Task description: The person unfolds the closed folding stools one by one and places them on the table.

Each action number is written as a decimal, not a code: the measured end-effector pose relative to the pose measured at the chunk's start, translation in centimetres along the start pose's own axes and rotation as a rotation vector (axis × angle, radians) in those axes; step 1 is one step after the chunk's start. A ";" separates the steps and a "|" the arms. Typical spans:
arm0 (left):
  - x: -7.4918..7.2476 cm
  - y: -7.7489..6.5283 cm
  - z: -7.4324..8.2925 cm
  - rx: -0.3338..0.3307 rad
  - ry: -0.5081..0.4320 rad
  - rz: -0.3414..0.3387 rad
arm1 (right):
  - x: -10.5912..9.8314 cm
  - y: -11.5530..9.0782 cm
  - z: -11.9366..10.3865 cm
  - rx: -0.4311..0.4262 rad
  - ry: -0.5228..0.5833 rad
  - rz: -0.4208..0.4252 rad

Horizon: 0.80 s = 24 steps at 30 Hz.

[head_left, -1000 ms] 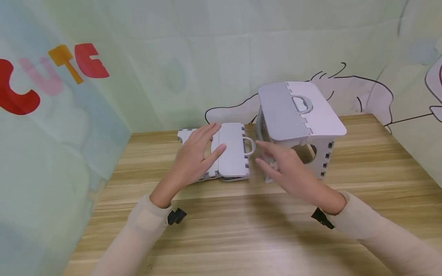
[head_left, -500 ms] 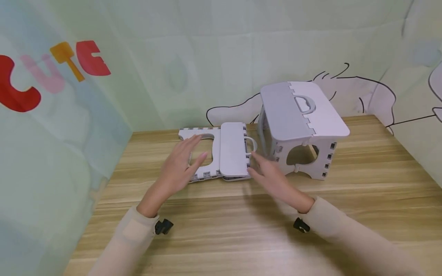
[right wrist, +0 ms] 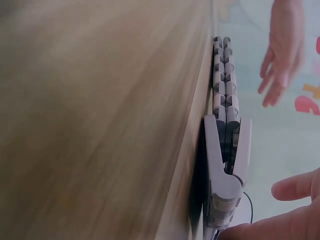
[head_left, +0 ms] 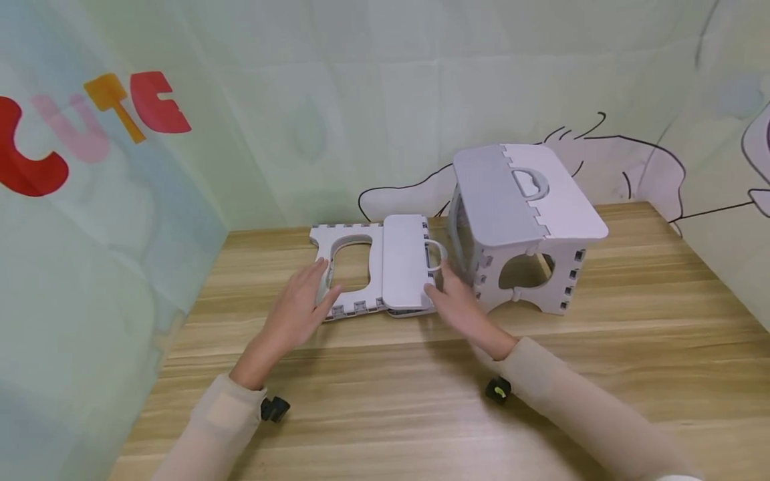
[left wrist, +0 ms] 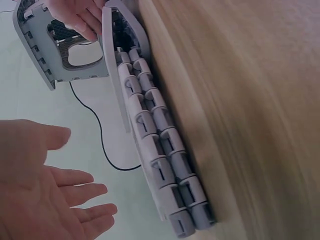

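Note:
A folded plastic step stool (head_left: pixel 404 264), white with grey hinge teeth, lies flat on the wooden table. Its carry handle (head_left: pixel 444 255) points right. My left hand (head_left: pixel 295 304) hovers at the leg end, fingers extended and thumb apart; the left wrist view shows a gap between this hand (left wrist: pixel 45 185) and the stool's hinged edge (left wrist: pixel 155 125). At the handle end is my right hand (head_left: pixel 460 307), its thumb and forefinger spread. In the right wrist view that hand's forefinger (right wrist: pixel 265 227) reaches right to the stool's end, not curled round it.
A second step stool (head_left: pixel 529 194), grey and white, stands unfolded just right of the folded one, close beside my right hand. Behind the wooden table (head_left: pixel 385 401) hangs a printed cloth backdrop (head_left: pixel 289 120), which also covers the left side.
My left hand has moved left and toward me, off the folded stool's middle to its leg end. My right hand has shifted left and slightly down to the handle end. Both stools stay put.

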<state>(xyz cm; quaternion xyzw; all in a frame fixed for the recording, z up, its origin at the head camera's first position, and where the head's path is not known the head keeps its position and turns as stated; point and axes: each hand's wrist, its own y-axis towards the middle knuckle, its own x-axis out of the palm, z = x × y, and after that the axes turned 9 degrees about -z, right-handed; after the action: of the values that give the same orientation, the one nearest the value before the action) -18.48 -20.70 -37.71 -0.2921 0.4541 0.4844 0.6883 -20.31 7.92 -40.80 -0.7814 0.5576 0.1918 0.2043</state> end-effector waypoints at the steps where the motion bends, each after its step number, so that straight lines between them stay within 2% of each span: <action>1: 0.1 -0.1 -0.2 -0.008 0.008 -0.010 | 0.1 0.2 0.0 0.015 0.010 -0.001; 7: 0.9 -0.5 -1.1 -0.037 0.061 -0.071 | 0.3 1.1 0.0 0.062 0.092 -0.005; 11: 1.2 -0.8 -1.5 -0.033 0.082 -0.095 | 0.5 1.6 0.0 0.075 0.149 0.028; 18: 1.7 -1.3 -1.8 -0.049 0.058 -0.155 | 0.8 2.5 0.2 0.074 0.258 0.094; 24: 2.2 -1.6 -2.2 -0.039 0.047 -0.187 | 0.9 2.9 0.4 0.069 0.318 0.102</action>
<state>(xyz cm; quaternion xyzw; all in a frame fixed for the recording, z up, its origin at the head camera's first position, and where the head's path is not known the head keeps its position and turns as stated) -17.50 -22.24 -40.65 -0.3579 0.4315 0.4195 0.7140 -22.77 6.52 -41.90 -0.7650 0.6282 0.0567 0.1302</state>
